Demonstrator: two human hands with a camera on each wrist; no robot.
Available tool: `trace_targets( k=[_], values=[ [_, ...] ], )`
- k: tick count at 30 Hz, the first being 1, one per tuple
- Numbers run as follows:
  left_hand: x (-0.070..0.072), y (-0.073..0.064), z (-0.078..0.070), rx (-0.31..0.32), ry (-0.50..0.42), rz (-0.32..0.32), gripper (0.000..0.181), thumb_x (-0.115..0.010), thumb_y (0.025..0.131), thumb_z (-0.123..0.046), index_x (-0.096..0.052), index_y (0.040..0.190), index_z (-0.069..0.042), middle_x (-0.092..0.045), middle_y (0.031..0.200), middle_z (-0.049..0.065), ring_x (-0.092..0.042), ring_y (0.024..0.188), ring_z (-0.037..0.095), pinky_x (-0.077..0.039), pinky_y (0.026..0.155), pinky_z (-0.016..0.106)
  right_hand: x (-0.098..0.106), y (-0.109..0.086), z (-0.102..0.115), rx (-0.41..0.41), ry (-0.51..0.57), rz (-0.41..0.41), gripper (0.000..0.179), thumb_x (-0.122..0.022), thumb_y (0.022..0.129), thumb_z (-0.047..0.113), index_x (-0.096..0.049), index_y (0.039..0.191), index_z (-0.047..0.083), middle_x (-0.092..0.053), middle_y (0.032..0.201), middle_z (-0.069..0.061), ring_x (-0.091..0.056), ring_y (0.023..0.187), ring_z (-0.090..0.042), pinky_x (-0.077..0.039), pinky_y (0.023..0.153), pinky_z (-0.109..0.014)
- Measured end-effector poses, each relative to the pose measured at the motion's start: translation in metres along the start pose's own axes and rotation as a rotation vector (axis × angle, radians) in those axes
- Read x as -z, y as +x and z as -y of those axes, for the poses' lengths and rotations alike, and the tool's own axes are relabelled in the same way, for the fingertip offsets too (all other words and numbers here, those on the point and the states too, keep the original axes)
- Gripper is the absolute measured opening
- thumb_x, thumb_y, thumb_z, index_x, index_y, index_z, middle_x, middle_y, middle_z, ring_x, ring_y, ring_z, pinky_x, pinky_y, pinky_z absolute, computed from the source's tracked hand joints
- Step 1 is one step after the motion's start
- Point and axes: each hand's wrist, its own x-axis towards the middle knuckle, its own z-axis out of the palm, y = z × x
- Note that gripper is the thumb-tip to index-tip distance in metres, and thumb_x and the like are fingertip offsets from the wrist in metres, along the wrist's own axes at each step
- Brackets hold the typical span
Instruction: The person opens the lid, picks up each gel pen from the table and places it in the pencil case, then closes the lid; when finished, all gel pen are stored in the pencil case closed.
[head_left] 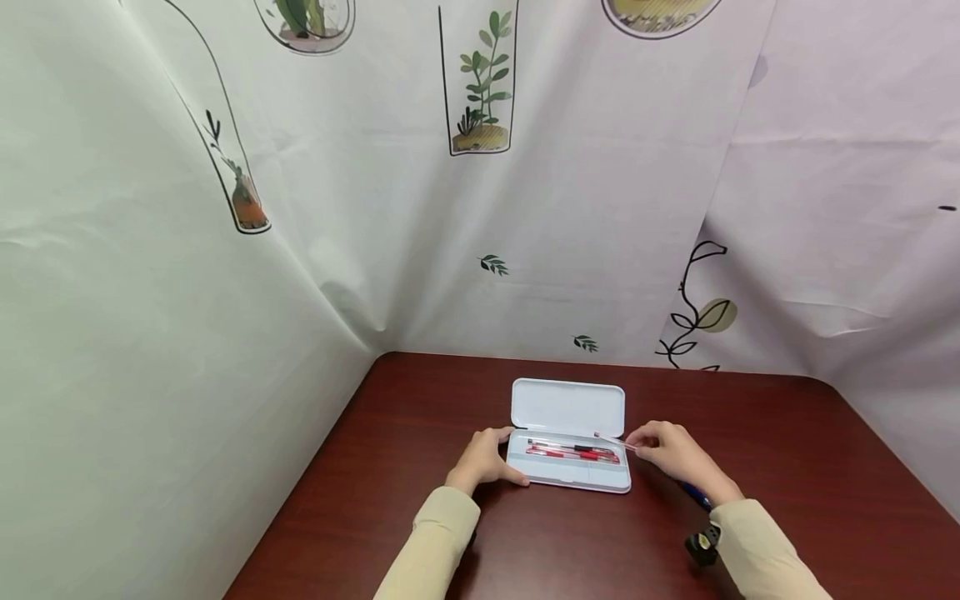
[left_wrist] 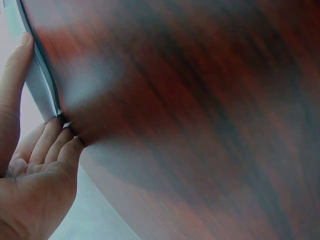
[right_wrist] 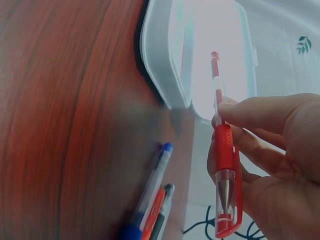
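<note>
A white pencil case (head_left: 555, 472) lies on the table with its lid (head_left: 567, 407) raised at the back. Inside it are pens (head_left: 573, 452) with red and black parts, lying lengthwise. My left hand (head_left: 482, 460) grips the case's left end, thumb at the front corner and fingers at the back. Near the right end of the case, my right hand (head_left: 675, 452) pinches a clear gel pen with a red grip and red cap (right_wrist: 225, 147). That pen's far tip reaches over the case's right edge.
On the table below the right hand lie a blue pen (right_wrist: 150, 190), a red pen (right_wrist: 154, 212) and a black pen (right_wrist: 163, 212), side by side. The dark red wooden table (head_left: 585, 542) meets a white printed cloth (head_left: 420, 250) at its back and left.
</note>
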Motion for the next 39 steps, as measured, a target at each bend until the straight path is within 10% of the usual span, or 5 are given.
trace_targets(
  k=[39],
  values=[
    [0.000,-0.002,-0.002,0.005,-0.002,-0.005,0.090,-0.097,0.054,-0.028,-0.060,0.132,-0.003,-0.066,0.125,0.014,-0.056,0.120,0.033,-0.047,0.101,0.044,-0.052,0.035,0.033,0.133,0.095,0.076,0.015,-0.069,0.082,-0.006,-0.077,0.088,0.006,-0.071,0.084,-0.007,-0.053,0.074,-0.008,-0.045,0.063,-0.023]
  ],
)
